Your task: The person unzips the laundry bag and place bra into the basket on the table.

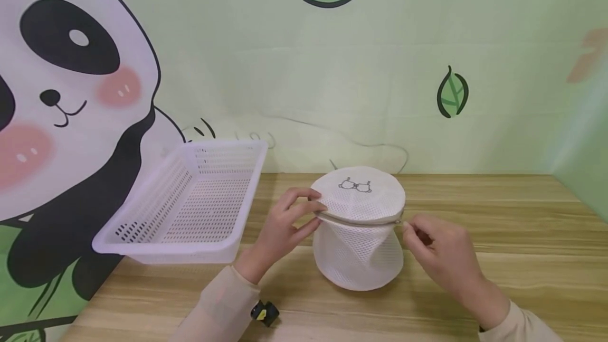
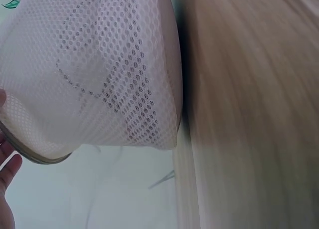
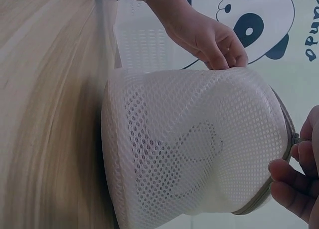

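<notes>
A white mesh laundry bag point(image 1: 358, 271) stands upright on the table, its round lid point(image 1: 366, 202) printed with a small bra outline. A zipper point(image 1: 356, 222) runs round the rim under the lid, and the mesh wall below it is creased inward. My left hand point(image 1: 285, 220) holds the left side of that rim, fingers on the lid edge and thumb lower down. On the other side my right hand point(image 1: 442, 247) pinches the zipper pull point(image 3: 296, 138), most of which the fingertips hide. The right wrist view shows the other fingers curled beside the rim.
To the left sits a white perforated plastic basket point(image 1: 204, 251). A small black object with a yellow mark point(image 1: 265, 313) lies near the left sleeve. Behind the wooden table point(image 1: 522, 257) hangs a green backdrop point(image 1: 380, 94) with a panda and leaves.
</notes>
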Available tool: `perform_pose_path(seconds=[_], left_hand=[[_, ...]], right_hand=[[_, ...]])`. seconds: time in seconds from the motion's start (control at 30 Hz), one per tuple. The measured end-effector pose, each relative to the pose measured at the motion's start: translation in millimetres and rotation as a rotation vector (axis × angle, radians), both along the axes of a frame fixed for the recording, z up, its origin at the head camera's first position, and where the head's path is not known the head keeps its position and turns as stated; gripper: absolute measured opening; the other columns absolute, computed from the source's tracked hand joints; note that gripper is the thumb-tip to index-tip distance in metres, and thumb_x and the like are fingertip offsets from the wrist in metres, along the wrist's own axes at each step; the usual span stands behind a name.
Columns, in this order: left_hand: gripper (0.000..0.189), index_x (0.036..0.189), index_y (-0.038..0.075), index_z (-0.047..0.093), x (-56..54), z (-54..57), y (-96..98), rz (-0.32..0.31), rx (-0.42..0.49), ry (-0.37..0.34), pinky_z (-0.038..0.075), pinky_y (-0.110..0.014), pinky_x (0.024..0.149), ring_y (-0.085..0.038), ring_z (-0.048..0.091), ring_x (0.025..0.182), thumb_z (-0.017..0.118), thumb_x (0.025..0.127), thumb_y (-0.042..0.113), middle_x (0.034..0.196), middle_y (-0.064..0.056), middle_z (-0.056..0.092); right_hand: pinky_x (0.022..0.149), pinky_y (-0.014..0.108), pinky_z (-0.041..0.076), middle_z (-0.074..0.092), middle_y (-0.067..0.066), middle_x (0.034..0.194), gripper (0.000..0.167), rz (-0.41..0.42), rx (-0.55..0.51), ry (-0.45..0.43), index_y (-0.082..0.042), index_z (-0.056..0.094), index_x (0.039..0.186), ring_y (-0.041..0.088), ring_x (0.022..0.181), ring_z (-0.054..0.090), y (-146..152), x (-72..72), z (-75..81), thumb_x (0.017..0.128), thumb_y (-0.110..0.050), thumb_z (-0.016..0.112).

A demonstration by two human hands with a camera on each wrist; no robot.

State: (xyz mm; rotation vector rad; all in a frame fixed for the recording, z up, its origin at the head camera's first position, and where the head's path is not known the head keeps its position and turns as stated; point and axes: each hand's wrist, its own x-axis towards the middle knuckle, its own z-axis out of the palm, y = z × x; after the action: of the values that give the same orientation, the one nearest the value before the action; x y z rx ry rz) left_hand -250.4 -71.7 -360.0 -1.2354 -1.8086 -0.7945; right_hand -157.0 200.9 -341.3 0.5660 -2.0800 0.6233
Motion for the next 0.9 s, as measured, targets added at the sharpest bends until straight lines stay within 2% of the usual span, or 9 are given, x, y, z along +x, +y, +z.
perform_pose_path(seconds=[0.13,0.43,0.73,0.9], left_hand=[[0.028,0.101,0.011,0.069,-0.6,-1.4,-1.0,0.01,-0.011,-0.02,0.055,-0.037,0.081,-0.026,0.061,0.104,0.078,0.075,0.004,0.11,-0.012,0.063],[0.03,0.104,0.013,0.069,0.9,-0.3,-2.0,0.056,-0.042,-0.074,0.053,-0.036,0.093,-0.026,0.061,0.109,0.076,0.076,0.005,0.114,-0.011,0.063],[0.035,0.11,0.012,0.068,0.7,-1.5,-1.1,0.063,-0.075,-0.121,0.05,-0.041,0.097,-0.026,0.059,0.115,0.059,0.078,0.005,0.121,-0.012,0.063],[0.033,0.114,0.014,0.068,5.1,4.0,0.5,0.104,-0.126,-0.175,0.045,-0.044,0.102,-0.026,0.056,0.12,0.058,0.083,0.013,0.126,-0.009,0.061]], right_hand=[[0.046,0.009,0.032,0.044,-0.014,0.055,0.025,0.006,-0.009,0.002,-0.018,0.051,0.059,-0.008,0.054,0.035,-2.0,-0.1,-0.3,0.073,-0.001,0.062],[0.046,0.008,0.033,0.046,-0.014,0.055,0.024,0.05,0.0,0.031,-0.018,0.05,0.059,-0.008,0.054,0.037,-7.3,-0.4,-0.6,0.072,-0.002,0.062],[0.046,0.008,0.03,0.041,-0.016,0.055,0.029,0.081,-0.001,0.025,-0.02,0.043,0.058,-0.009,0.054,0.034,-10.7,2.0,-3.8,0.073,-0.003,0.061],[0.046,0.008,0.031,0.04,-0.016,0.055,0.027,0.078,-0.002,0.037,-0.021,0.044,0.059,-0.009,0.055,0.034,-12.0,2.6,-5.7,0.073,-0.005,0.06]])
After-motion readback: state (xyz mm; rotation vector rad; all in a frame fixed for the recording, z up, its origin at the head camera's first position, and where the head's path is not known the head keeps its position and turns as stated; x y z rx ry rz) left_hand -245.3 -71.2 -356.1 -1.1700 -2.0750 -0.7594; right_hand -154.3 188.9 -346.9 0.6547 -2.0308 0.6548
